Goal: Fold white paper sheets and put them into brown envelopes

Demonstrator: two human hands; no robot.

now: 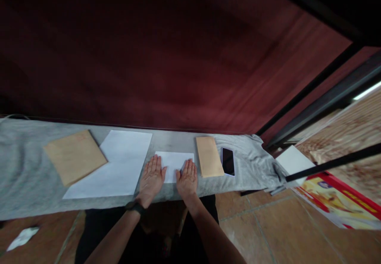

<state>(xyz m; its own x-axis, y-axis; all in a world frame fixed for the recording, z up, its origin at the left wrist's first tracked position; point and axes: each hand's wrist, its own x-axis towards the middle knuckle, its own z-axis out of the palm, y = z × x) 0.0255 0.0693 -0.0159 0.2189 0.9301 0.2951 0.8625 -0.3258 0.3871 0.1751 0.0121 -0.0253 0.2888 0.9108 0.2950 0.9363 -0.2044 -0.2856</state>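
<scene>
Grey cloth [250, 157] spans the lower frame; centrally, I see left hand [152, 174] and right hand [188, 178] opened flat upon small white paper [172, 168], gripping nothing.

Phone [228, 162] on grey cloth [251, 166]; white scrap [23, 238], perhaps tissue, on tiled floor [264, 224].

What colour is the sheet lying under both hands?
White; the sheet shows best in the head view, between the hands.

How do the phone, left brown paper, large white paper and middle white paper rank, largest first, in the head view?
1. large white paper
2. left brown paper
3. middle white paper, partly covered
4. phone
</scene>
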